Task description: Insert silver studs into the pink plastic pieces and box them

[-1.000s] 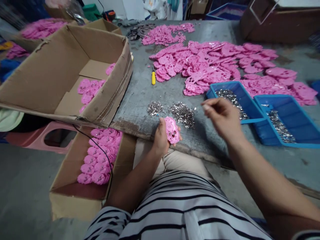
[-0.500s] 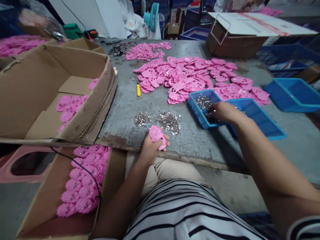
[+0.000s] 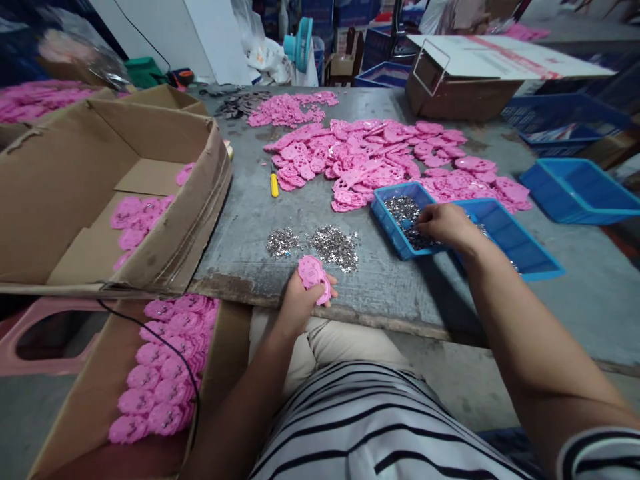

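A flat pink plastic part (image 3: 311, 272) with a scalloped edge lies between the thumb and fingers of my left hand (image 3: 299, 300), just above the table's front edge. My right hand (image 3: 447, 223) reaches into the smaller blue tray (image 3: 395, 230), which holds many small shiny metal pieces (image 3: 404, 212). Its fingers are bent together among those pieces, and whatever they pinch is too small or hidden to name. Two loose piles of metal bits, a smaller pile (image 3: 283, 242) and a larger pile (image 3: 334, 248), lie on the table beyond my left hand.
A heap of pink parts (image 3: 370, 157) spreads behind the trays. A larger blue tray (image 3: 520, 243) and another blue tray (image 3: 580, 193) stand to the right. A yellow-handled tool (image 3: 274, 185) lies left of the heap. Cardboard boxes, an upper one (image 3: 165, 260) and a lower one (image 3: 227, 360), flank my left side.
My right hand stays in the small blue tray, its fingers drawn slightly up from the metal pieces. My left hand keeps the pink part in place. The whole view has shifted slightly.
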`<action>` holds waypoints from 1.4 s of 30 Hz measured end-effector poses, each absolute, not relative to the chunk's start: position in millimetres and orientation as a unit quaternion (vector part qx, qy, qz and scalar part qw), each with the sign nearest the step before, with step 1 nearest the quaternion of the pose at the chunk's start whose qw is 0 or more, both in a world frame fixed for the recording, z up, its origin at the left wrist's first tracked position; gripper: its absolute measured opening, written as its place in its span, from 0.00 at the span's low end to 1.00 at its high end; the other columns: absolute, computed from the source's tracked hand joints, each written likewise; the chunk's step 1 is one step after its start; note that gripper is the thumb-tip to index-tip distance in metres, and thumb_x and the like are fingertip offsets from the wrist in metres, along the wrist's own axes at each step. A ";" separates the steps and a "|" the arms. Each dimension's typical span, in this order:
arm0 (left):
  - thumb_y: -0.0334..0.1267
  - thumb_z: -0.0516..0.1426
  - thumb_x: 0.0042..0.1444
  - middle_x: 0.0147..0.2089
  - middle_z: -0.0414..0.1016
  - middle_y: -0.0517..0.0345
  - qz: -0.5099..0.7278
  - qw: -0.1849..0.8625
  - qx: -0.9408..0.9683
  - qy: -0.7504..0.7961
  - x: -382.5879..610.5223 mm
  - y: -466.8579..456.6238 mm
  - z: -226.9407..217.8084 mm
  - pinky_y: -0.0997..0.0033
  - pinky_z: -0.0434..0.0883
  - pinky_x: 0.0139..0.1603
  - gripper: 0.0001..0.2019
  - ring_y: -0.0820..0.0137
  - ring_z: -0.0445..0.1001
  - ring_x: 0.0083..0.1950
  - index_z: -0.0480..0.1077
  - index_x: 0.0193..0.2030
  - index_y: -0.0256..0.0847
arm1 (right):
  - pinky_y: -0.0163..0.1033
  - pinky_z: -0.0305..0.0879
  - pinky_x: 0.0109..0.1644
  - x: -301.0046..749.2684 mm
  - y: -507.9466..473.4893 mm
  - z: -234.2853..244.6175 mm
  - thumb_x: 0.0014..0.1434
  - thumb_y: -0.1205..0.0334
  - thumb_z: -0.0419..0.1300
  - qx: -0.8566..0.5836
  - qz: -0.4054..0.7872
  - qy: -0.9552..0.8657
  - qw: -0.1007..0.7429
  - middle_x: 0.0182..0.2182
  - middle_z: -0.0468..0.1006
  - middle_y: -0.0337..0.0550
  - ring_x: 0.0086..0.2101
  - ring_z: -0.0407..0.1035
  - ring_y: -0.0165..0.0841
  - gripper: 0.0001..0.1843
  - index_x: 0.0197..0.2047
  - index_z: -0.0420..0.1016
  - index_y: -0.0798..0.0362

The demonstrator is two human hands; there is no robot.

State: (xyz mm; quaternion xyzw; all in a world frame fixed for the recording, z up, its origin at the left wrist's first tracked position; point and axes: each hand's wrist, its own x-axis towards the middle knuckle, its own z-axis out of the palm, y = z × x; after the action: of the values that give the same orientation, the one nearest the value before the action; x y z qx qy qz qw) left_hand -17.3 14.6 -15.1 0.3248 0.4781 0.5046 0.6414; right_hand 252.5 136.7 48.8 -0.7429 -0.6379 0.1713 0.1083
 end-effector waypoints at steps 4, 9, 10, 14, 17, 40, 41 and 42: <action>0.33 0.57 0.37 0.30 0.75 0.61 0.504 0.640 0.325 0.479 -17.9 14.1 -15.8 0.76 0.66 0.19 0.23 0.72 0.73 0.25 0.61 0.44 0.38 | 0.35 0.55 0.25 251.0 128.9 51.8 0.44 0.65 0.66 -0.708 0.291 -0.601 0.232 0.13 0.65 0.34 0.18 0.59 0.27 0.09 0.20 0.69 0.53; 0.33 0.58 0.38 0.30 0.75 0.61 0.512 0.644 0.315 0.474 -19.5 12.8 -14.9 0.76 0.66 0.19 0.23 0.72 0.73 0.25 0.61 0.44 0.38 | 0.34 0.50 0.23 243.5 117.5 53.3 0.43 0.57 0.70 -0.619 0.391 -0.596 0.330 0.15 0.64 0.34 0.18 0.54 0.24 0.13 0.23 0.71 0.54; 0.33 0.58 0.38 0.30 0.75 0.61 0.515 0.644 0.313 0.471 -19.2 12.6 -14.2 0.76 0.66 0.19 0.23 0.72 0.73 0.25 0.61 0.44 0.38 | 0.33 0.50 0.23 240.4 114.8 53.6 0.42 0.56 0.70 -0.603 0.407 -0.599 0.335 0.16 0.65 0.34 0.19 0.55 0.24 0.14 0.23 0.71 0.54; 0.34 0.60 0.38 0.29 0.74 0.61 0.529 0.638 0.303 0.470 -12.4 12.0 -8.2 0.77 0.64 0.19 0.22 0.74 0.72 0.24 0.63 0.43 0.38 | 0.34 0.49 0.23 217.8 101.5 52.5 0.42 0.50 0.71 -0.532 0.479 -0.624 0.313 0.17 0.65 0.34 0.19 0.55 0.24 0.18 0.26 0.72 0.53; 0.35 0.61 0.39 0.28 0.74 0.62 0.546 0.616 0.303 0.480 -2.9 13.6 -1.5 0.78 0.65 0.19 0.19 0.74 0.72 0.24 0.64 0.40 0.38 | 0.34 0.49 0.24 191.9 89.4 47.8 0.45 0.47 0.68 -0.470 0.531 -0.656 0.259 0.18 0.64 0.33 0.20 0.54 0.24 0.18 0.27 0.71 0.54; 0.34 0.66 0.38 0.27 0.72 0.65 0.641 0.538 0.234 0.495 4.3 14.3 2.7 0.80 0.64 0.18 0.20 0.76 0.70 0.22 0.66 0.39 0.39 | 0.33 0.50 0.23 130.0 62.4 23.7 0.42 0.44 0.69 -0.437 0.640 -0.583 0.244 0.21 0.71 0.38 0.20 0.55 0.24 0.22 0.25 0.69 0.54; 0.37 0.67 0.38 0.27 0.72 0.65 0.650 0.544 0.226 0.481 4.7 13.5 2.1 0.79 0.64 0.19 0.22 0.76 0.70 0.22 0.66 0.40 0.40 | 0.33 0.50 0.23 129.1 61.4 22.5 0.41 0.43 0.69 -0.439 0.639 -0.577 0.258 0.21 0.71 0.38 0.20 0.54 0.25 0.23 0.25 0.69 0.54; 0.42 0.68 0.39 0.28 0.73 0.63 0.659 0.551 0.218 0.462 4.8 12.6 1.5 0.79 0.65 0.20 0.23 0.75 0.70 0.23 0.67 0.42 0.40 | 0.34 0.51 0.23 128.4 60.6 21.6 0.41 0.43 0.70 -0.439 0.635 -0.573 0.275 0.22 0.71 0.38 0.21 0.55 0.25 0.23 0.24 0.70 0.54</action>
State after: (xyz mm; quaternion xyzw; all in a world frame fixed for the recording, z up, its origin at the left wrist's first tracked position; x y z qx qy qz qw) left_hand 4.8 12.6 1.5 0.2180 0.4622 0.6593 0.5515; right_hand 128.4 60.6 21.6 -0.4389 -0.5733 0.6348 0.2754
